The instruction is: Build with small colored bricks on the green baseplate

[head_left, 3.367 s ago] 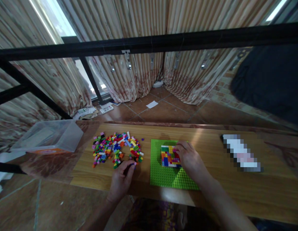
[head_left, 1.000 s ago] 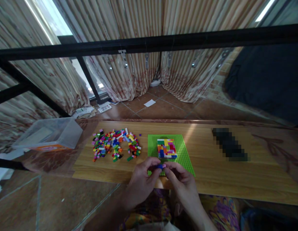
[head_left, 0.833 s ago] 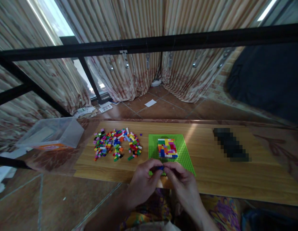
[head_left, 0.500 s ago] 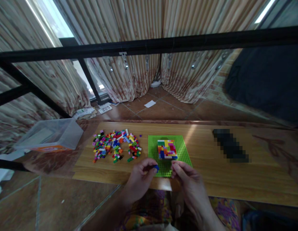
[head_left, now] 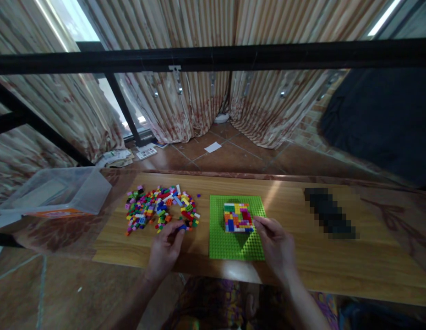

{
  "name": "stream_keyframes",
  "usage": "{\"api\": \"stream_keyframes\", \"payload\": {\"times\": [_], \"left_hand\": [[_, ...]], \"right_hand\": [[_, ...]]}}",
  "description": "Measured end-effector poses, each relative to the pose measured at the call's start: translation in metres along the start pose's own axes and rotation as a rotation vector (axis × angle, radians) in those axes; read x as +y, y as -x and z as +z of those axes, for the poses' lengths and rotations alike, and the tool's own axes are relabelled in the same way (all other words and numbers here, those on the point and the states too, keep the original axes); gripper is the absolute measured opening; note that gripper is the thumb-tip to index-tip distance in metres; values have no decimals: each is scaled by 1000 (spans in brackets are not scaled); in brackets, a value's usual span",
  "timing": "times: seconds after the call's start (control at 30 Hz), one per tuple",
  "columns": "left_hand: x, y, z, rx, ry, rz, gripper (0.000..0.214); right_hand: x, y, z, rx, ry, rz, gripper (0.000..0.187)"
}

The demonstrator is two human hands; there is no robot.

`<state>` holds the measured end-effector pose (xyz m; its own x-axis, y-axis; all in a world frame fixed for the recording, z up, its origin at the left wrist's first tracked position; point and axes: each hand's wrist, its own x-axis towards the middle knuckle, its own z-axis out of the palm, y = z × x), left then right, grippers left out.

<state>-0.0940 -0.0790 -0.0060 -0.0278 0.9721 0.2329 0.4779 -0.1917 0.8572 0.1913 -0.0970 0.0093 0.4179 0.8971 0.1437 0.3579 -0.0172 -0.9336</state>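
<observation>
A green baseplate (head_left: 233,247) lies on the wooden table (head_left: 312,266). On its far half sits a flat block of mixed coloured bricks (head_left: 237,217). My right hand (head_left: 276,243) rests on the plate's right edge, fingertips pinched together at the block's near right corner; what they hold, if anything, is hidden. My left hand (head_left: 165,250) reaches to the near right edge of the loose brick pile (head_left: 158,213). Its thumb and forefinger are closed on a small blue brick (head_left: 182,227).
A clear plastic box (head_left: 58,197) stands at the table's left end. A dark blurred object (head_left: 330,213) lies to the right of the plate. A black metal bar (head_left: 213,57) crosses above the table, with curtains and a tiled floor behind.
Both hands met over the plate's near edge around a blue brick, then parted. My left hand carried the blue brick to the pile and my right hand moved up to the brick block.
</observation>
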Motion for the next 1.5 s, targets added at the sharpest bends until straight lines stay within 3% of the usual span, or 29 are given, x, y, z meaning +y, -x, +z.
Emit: {"api": "stream_keyframes", "payload": {"times": [0.3, 0.53, 0.97, 1.2, 1.5], "left_hand": [[-7, -1, 1, -7, -36, -34, 19], [-9, -1, 1, -9, -64, -19, 19], [-5, -1, 1, -27, -60, -36, 19], [0, -3, 0, -12, -69, -36, 18], [-1, -2, 1, -18, -55, -38, 18]], "right_hand": [[-9, -15, 15, -52, 180, -35, 27], [-9, -24, 31, -11, 338, -112, 25], [-10, -21, 29, -41, 482, -210, 25], [-10, -21, 31, -15, 435, -250, 25], [-10, -20, 22, 3, 487, -237, 26]]}}
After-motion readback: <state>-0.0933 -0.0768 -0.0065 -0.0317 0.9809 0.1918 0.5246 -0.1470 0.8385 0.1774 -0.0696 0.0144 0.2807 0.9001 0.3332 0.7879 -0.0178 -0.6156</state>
